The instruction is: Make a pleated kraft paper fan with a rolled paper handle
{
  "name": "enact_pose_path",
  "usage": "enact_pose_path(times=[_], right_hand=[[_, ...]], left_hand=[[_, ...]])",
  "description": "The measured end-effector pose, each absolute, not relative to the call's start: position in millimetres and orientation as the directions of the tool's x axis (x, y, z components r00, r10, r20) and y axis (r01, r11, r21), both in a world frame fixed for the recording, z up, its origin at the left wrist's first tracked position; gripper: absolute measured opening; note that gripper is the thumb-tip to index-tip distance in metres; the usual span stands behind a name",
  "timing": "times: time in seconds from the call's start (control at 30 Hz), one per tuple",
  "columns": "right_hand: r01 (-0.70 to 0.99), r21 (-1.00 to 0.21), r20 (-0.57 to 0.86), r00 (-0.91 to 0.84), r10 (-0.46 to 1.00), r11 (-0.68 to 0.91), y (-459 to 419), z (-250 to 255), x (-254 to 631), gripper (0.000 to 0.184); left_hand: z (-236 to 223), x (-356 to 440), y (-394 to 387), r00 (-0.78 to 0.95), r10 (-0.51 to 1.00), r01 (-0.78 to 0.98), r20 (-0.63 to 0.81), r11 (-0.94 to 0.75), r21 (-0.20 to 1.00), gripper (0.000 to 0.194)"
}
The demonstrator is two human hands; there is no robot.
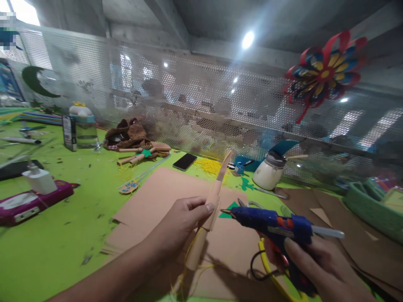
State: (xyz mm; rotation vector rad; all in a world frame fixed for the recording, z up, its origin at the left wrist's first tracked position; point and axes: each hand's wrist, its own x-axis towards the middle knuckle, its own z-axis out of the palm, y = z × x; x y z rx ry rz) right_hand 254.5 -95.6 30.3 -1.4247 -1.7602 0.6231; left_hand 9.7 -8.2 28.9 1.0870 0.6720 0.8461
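Note:
My left hand (192, 216) is closed around a rolled brown paper tube (197, 249), held tilted with its upper end pointing away from me. A pointed strip rises from that end, and yellow raffia-like strands hang off the lower part. In my right hand (315, 256) is a blue hot glue gun (270, 220), a clear glue stick poking out of its back. Its nozzle points left, close to the tube, and whether they touch I cannot tell. Beneath lie brown paper sheets (151, 193) and a green paper piece (231, 211). Yellow-handled scissors (267, 268) are partly hidden behind the glue gun.
Farther back are a phone (184, 161), yellow shredded strands (210, 166), a white jar (267, 174) and paper tubes with a green star (145, 153). A purple power strip (59, 191) lies left, a green basket (371, 209) right. A perforated metal screen (189, 100) borders the table.

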Motion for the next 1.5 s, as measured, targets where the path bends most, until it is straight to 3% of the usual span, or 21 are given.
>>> enact_pose_path(times=[0.33,0.9,1.5], right_hand=[[0.465,-0.872,0.198,0.047,0.979,0.154,-93,33,237,0.047],[0.490,-0.865,0.136,0.024,0.990,0.107,-95,35,242,0.046],[0.585,-0.798,0.187,0.014,0.982,0.144,-96,36,245,0.045]], left_hand=[[29,11,-11,0.561,0.826,-0.273,-0.060,0.253,0.928,0.022],[30,11,-12,0.547,0.830,-0.257,-0.106,0.287,0.923,0.024],[34,8,-9,0.618,0.779,-0.302,-0.110,0.365,0.881,0.033]])
